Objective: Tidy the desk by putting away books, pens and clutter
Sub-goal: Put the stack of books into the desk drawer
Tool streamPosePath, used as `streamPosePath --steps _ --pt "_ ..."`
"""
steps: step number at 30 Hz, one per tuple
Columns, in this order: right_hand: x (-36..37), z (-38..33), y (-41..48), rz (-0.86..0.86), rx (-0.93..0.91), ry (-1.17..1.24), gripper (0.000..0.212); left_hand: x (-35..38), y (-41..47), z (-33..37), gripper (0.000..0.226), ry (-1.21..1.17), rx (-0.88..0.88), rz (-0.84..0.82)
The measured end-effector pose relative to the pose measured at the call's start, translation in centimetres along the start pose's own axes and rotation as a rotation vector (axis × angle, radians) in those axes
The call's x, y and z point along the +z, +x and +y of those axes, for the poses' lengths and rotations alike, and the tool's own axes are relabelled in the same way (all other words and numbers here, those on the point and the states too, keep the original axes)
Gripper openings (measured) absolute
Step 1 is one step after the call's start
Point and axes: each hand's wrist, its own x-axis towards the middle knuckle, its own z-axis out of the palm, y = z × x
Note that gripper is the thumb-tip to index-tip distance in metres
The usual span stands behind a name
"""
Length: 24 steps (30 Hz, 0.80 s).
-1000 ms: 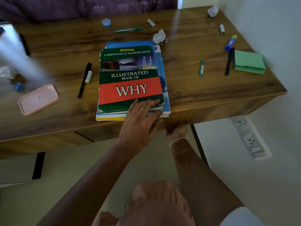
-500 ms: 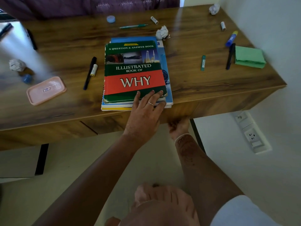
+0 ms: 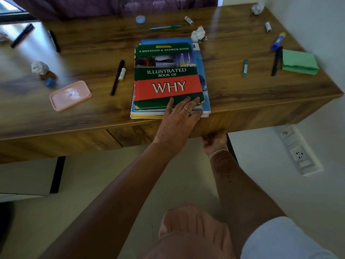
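A stack of books (image 3: 166, 71) lies near the front edge of the wooden desk (image 3: 242, 94), topped by a green and red "Illustrated Book of Why". My left hand (image 3: 179, 118) rests on the near end of the stack, with straight fingers on the top cover. My right hand (image 3: 214, 141) reaches under the desk's front panel, its fingers hooked behind the lower edge and hidden. A black pen (image 3: 116, 77), a green pen (image 3: 165, 27), a black marker (image 3: 276, 60) and a blue marker (image 3: 278, 41) lie loose on the desk. Crumpled paper (image 3: 198, 34) sits just behind the stack.
A pink lid (image 3: 70, 95) and another paper ball (image 3: 39, 67) lie at the left. A green paper pad (image 3: 298, 61) sits by the right wall. Small batteries, a blue cap (image 3: 140, 19) and a teal stick (image 3: 245, 68) are scattered about. A wall socket (image 3: 298, 152) is low on the right.
My left hand's fingers have flattened a little on the book cover. The right hand stays under the desk's front edge. The books have not shifted.
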Motion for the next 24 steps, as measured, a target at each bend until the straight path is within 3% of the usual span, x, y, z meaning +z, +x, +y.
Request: streamPosePath --steps 11,18,24 --pt "-0.2 -0.3 -0.5 -0.007 0.006 -0.030 0.054 0.0 -0.1 0.0 0.068 0.003 0.000 -0.033" --pt "-5.4 1.4 -3.5 0.076 -0.034 -0.045 0.053 -0.3 -0.2 0.5 0.071 -0.017 -0.031 -0.067" --pt "-9.1 1.9 -7.2 0.107 -0.013 0.044 0.046 -1.0 -1.4 2.4 0.044 -0.138 -0.118 -0.051"
